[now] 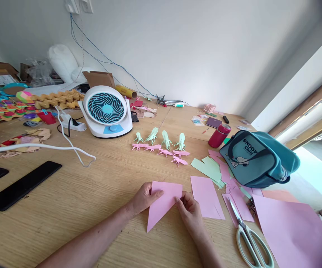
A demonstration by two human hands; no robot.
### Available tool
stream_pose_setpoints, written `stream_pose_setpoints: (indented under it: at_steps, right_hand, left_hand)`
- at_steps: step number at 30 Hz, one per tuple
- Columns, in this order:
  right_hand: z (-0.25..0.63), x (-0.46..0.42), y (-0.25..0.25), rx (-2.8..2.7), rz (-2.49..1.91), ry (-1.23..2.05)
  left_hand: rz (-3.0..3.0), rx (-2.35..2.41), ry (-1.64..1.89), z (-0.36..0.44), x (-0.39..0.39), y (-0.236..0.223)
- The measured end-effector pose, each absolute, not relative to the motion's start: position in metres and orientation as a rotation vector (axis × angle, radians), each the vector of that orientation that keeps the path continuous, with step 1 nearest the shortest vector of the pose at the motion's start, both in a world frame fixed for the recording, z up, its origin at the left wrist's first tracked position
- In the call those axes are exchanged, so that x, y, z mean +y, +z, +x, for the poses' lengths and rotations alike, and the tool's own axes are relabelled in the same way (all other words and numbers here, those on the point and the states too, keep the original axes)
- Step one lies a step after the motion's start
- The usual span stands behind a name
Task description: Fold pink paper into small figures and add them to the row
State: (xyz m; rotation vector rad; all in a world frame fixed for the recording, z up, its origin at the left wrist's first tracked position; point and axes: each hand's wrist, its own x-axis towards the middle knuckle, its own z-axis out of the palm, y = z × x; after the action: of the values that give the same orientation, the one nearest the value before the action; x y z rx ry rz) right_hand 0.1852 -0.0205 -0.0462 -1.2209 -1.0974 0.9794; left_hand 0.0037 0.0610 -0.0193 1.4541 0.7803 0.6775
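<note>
A folded sheet of pink paper (161, 204) is held just above the wooden table, its lower end narrowing to a point. My left hand (144, 197) grips its left edge, thumb on top. My right hand (189, 210) pinches the right edge between thumb and fingers. Just right of my right hand lies a flat pink rectangle of paper (207, 197). Beyond my hands stand several green folded-paper insects (166, 140), with a group of pink folded-paper insects (165, 152) in front of them.
Scissors (250, 238) with pale handles lie at the right, beside a large pink sheet (295, 230) and green paper pieces (209, 169). A teal bag (250, 160) and red bottle (219, 136) stand behind. Leftward are a fan (106, 111), a white cable (38, 147) and a black slab (24, 186).
</note>
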Motion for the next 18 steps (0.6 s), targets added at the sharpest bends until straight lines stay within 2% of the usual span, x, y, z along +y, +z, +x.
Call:
stream_pose_setpoints:
  at_steps: [9, 18]
  right_hand:
    - [0.186, -0.020, -0.047, -1.136, -1.292, 0.916]
    - [0.192, -0.017, -0.048, -0.955, -1.256, 1.004]
  left_hand:
    - [1.485, 0.830, 0.684, 0.009, 0.059, -0.026]
    - [1.408, 0.747, 0.743, 0.005, 0.065, -0.027]
